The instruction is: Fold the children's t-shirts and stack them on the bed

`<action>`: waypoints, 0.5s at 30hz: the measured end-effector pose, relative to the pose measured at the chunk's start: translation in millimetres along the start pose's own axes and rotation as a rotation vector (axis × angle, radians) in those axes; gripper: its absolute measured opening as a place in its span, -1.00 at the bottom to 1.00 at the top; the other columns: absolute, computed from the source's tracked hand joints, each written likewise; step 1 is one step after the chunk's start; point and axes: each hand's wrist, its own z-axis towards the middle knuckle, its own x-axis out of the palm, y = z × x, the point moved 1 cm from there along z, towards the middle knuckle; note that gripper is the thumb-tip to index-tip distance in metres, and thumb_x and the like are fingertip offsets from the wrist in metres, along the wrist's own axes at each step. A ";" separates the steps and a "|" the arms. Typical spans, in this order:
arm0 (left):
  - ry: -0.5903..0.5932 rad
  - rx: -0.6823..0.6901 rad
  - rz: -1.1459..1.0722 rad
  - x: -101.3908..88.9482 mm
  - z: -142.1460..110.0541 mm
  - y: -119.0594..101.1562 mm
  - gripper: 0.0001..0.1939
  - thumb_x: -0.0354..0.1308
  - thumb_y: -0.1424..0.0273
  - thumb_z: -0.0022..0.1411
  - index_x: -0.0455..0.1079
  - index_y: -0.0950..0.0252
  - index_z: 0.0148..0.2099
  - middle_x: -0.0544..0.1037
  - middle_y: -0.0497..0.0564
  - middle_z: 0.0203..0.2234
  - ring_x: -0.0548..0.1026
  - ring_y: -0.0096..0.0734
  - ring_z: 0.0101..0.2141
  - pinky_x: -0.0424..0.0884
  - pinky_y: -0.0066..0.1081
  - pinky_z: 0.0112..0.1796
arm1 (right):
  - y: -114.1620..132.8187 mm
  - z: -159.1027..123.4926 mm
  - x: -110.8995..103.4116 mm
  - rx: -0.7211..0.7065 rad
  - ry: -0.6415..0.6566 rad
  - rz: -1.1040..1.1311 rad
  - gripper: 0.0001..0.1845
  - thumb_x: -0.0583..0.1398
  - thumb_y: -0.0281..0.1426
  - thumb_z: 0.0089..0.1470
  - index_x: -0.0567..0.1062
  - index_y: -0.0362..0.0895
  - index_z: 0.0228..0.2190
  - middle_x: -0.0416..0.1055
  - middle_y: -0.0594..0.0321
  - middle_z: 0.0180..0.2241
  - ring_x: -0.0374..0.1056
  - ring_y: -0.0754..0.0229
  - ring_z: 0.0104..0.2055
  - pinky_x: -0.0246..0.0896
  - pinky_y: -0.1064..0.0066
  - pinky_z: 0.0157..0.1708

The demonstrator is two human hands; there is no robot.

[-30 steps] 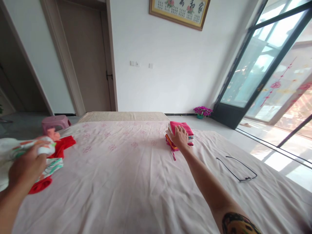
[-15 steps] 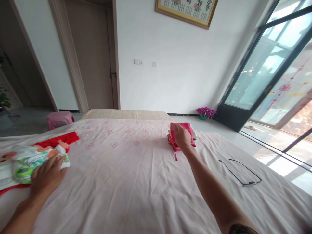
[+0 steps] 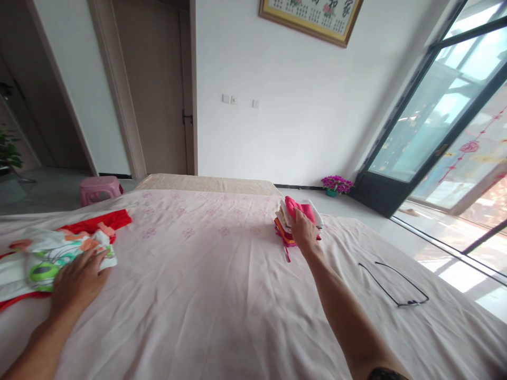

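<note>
My left hand (image 3: 79,282) lies with its fingers stretched over a white garment (image 3: 43,253) printed in green and orange. That garment rests on a red piece of clothing (image 3: 119,217) at the left of the bed. Farther off to the right, my right hand (image 3: 304,228) grips a bright pink cloth (image 3: 301,211) on top of a stack of folded clothes (image 3: 282,232). The pink cloth is bunched up at its left side. Orange, white and magenta layers show below it, and a thin magenta strap (image 3: 287,253) hangs from the stack.
A pale sheet with pink flowers (image 3: 222,274) covers the bed. Black-framed glasses (image 3: 412,303) lie on it at the right. Beyond the bed are a pink stool (image 3: 101,190), a potted purple flower (image 3: 336,184) and a glass door (image 3: 420,121).
The pink cloth on the stack has gone from lying flat to bunched up, with my right hand lower and nearer on it. My left hand stays on the white garment. The view has shifted slightly.
</note>
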 end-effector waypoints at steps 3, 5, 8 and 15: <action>-0.071 0.052 0.096 1.0 0.1 0.5 -0.54 -0.14 0.21 0.36 0.26 0.32 0.19 0.24 0.22 0.28 0.27 -0.04 0.20 0.13 -0.16 0.14 | 22.4 -10.9 -10.5 0.035 0.002 0.500 -0.57 0.10 -0.13 0.17 0.51 -0.12 -0.06 0.53 0.11 -0.27 0.42 -0.01 -0.19 0.27 0.23 -0.18; -0.086 0.061 0.119 2.4 0.4 1.7 -0.54 -0.13 0.21 0.36 0.26 0.32 0.19 0.27 0.22 0.27 0.29 -0.05 0.18 0.16 -0.16 0.12 | 42.4 -26.9 -4.7 0.096 0.070 0.966 -0.57 0.18 -0.06 0.07 0.52 -0.13 -0.18 0.51 0.21 -0.38 0.40 0.09 -0.32 0.29 0.33 -0.31; -0.091 0.055 0.145 2.7 0.4 3.4 -0.56 -0.14 0.24 0.36 0.27 0.29 0.18 0.30 0.17 0.24 0.33 -0.11 0.14 0.18 -0.21 0.11 | 68.3 -60.1 20.9 0.271 0.278 1.405 -0.58 0.28 -0.09 -0.06 0.52 -0.13 -0.24 0.51 0.23 -0.38 0.39 0.16 -0.38 0.31 0.36 -0.34; -0.120 0.097 0.119 -4.1 -0.4 1.8 -0.58 -0.10 0.28 0.36 0.31 0.35 0.15 0.36 0.19 0.18 0.33 -0.15 0.14 0.19 -0.28 0.09 | 87.9 -132.2 59.1 -0.162 0.490 0.638 -0.63 0.16 -0.30 0.10 0.53 -0.08 -0.05 0.47 0.11 0.01 0.32 0.03 0.09 0.18 0.15 0.10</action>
